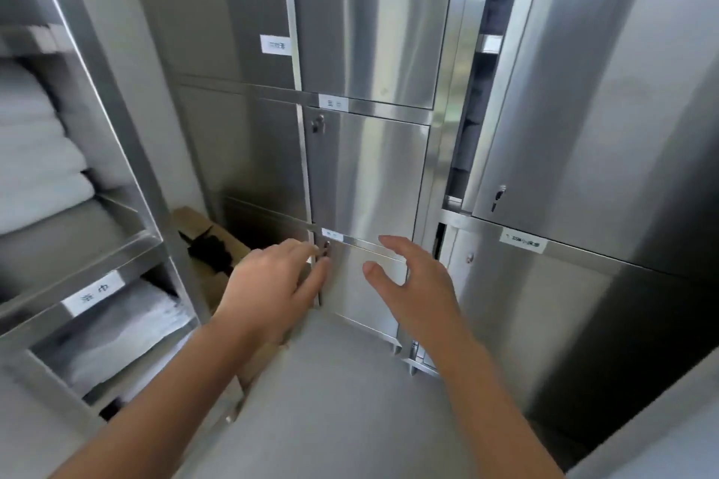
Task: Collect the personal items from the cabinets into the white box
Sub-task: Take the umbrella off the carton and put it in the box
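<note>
Forearms (186,393) lead to the left hand (272,284), grip at the key (326,248) of the low cabinet door (365,284), pinching or not I cannot tell, and the right hand (408,284) spread off that stiff, slick steel, probably best pulled by its key; personal items unseen, presumably inside

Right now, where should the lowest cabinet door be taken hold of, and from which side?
Probably at the key in its top left corner, pinched from the front by the left hand. The lowest cabinet door is flat steel with no handle, so the key seems its only protruding part.
</note>
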Demonstrator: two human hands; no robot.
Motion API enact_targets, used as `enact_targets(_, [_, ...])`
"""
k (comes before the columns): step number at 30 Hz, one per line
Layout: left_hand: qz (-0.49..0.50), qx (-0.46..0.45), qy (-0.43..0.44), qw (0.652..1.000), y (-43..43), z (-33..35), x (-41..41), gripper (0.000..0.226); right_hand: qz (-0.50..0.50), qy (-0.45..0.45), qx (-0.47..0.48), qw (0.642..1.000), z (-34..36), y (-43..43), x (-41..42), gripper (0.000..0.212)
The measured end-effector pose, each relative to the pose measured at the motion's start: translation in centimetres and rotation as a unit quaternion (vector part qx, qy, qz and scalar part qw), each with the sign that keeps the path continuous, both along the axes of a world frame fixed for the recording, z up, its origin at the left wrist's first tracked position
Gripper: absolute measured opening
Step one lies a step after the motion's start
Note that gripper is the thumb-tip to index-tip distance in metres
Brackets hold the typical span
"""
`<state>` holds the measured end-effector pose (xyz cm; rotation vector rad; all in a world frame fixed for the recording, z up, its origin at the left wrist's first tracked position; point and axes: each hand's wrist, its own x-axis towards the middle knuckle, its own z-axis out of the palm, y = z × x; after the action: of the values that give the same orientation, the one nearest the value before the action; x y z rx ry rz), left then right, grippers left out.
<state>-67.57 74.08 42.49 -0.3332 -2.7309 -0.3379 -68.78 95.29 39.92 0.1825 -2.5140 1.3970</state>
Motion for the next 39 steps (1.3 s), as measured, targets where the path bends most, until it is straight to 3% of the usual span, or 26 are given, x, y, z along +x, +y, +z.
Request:
enact_targets(8, [0.145, 0.011, 0.004, 0.989, -3.2, 0.7, 0.1, 0.046, 0.165, 0.015, -0.01, 0.986, 0.8, -4.6, -7.0, 0.054])
enact_targets(17, [0.246, 0.009, 0.008, 0.969, -2.7, -0.3, -0.7, 0.047, 0.255, 0.012, -0.018, 0.967, 0.2, -4.7, -11.0, 0.054])
enact_targets(22, [0.26, 0.005, -0.006, 0.966, -2.3, -1.5, -1.8, 0.057, 0.262, 0.006, -0.012, 0.965, -0.8, -4.2, -13.2, 0.053])
enact_targets(29, [0.263, 0.016, -0.005, 0.965, -4.2, -2.5, -5.9, 0.053, 0.258, -0.008, 0.0, 0.966, -2.4, -5.3, -17.0, 0.053])
enact_targets(39, [0.17, 0.06, -0.034, 0.983, -7.2, -5.3, -21.6, 0.049, 0.163, -0.025, 0.031, 0.986, -3.4, -7.0, -28.9, 0.055])
